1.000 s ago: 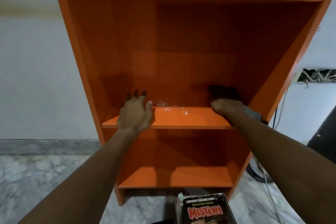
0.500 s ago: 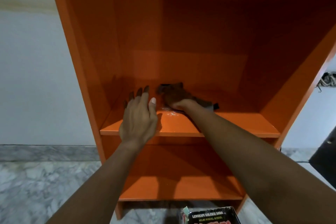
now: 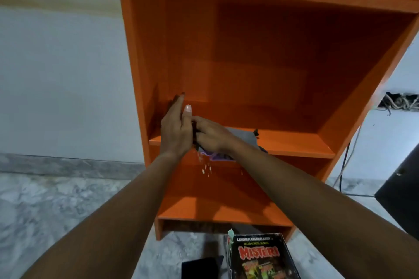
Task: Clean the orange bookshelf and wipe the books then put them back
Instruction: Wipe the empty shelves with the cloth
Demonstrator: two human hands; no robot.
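Observation:
The orange bookshelf (image 3: 294, 142) stands before me with no books on its shelves. My right hand (image 3: 210, 135) presses a grey cloth (image 3: 243, 137) against the front left part of the middle shelf, fingers curled over it. My left hand (image 3: 176, 129) stands on edge just left of it, fingers straight, touching the right hand. White crumbs (image 3: 206, 169) are dropping off the shelf's front edge below the cloth. A book with "MISTERI" on its black cover (image 3: 260, 256) lies on the floor in front of the shelf.
A dark flat object (image 3: 199, 267) lies on the marble floor left of the book. Cables (image 3: 347, 161) hang beside the shelf's right side under a wall opening with wires (image 3: 401, 102). A dark object (image 3: 403, 188) stands at the right edge.
My right hand has swept the cloth from the shelf's right side leftward to the front left edge, meeting my left hand. The crumbs are now falling off the shelf. The left hand turned on edge.

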